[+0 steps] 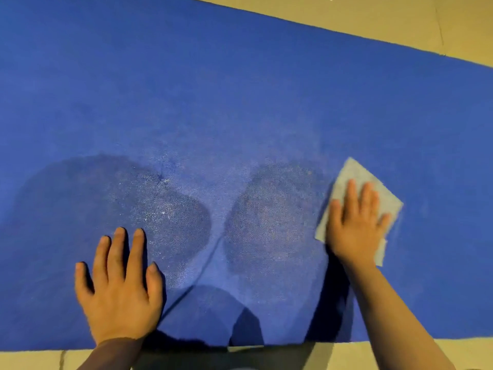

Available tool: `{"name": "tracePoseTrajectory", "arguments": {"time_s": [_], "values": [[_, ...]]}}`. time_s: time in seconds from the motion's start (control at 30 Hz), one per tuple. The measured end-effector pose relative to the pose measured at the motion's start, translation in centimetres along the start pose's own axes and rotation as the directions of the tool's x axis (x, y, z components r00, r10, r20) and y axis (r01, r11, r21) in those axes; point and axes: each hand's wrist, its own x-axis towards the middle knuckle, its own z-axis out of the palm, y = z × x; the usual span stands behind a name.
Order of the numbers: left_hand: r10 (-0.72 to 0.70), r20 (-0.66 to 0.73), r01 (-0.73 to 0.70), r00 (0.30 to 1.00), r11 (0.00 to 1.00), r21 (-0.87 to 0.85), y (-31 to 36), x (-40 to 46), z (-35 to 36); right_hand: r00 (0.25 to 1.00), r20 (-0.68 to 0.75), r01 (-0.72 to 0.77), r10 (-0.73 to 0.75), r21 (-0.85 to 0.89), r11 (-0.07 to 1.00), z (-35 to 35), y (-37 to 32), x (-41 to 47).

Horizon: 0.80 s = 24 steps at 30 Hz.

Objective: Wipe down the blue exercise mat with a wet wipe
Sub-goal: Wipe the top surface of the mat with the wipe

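Note:
The blue exercise mat fills almost the whole view, lying flat on the floor. My right hand presses flat on a pale grey wet wipe spread on the mat's right half, fingers straight and pointing away from me. My left hand rests flat on the mat near its front edge at the lower left, fingers spread. Two darker oval patches with pale speckles mark the mat between my hands.
Beige tiled floor shows beyond the mat's far edge at the top right and along the near edge at the bottom. A dark shadow falls on the mat's front edge between my arms.

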Motion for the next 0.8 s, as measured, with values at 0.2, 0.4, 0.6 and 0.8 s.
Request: {"name": "tracePoseTrajectory", "arguments": {"time_s": [0.2,0.4,0.6,0.8], "values": [[-0.004,0.009,0.004,1.000,1.000,0.002,0.0,0.0,-0.1,0.991,-0.079,-0.104,0.104,0.013,0.995,2.0,-5.4,-4.6],[-0.020,0.036,0.021,0.999,0.999,-0.024,0.0,0.0,-0.2,0.665,0.053,0.746,-0.745,0.007,0.666,5.1,-12.0,-16.5],[-0.025,0.044,0.027,0.999,0.999,-0.046,-0.1,0.0,-0.3,0.880,0.010,0.474,-0.475,-0.079,0.877,3.0,0.4,-13.2],[-0.024,0.027,0.025,0.999,0.999,-0.033,0.0,0.0,-0.2,0.998,-0.010,-0.064,0.064,-0.052,0.997,2.6,3.5,-14.5]]}}
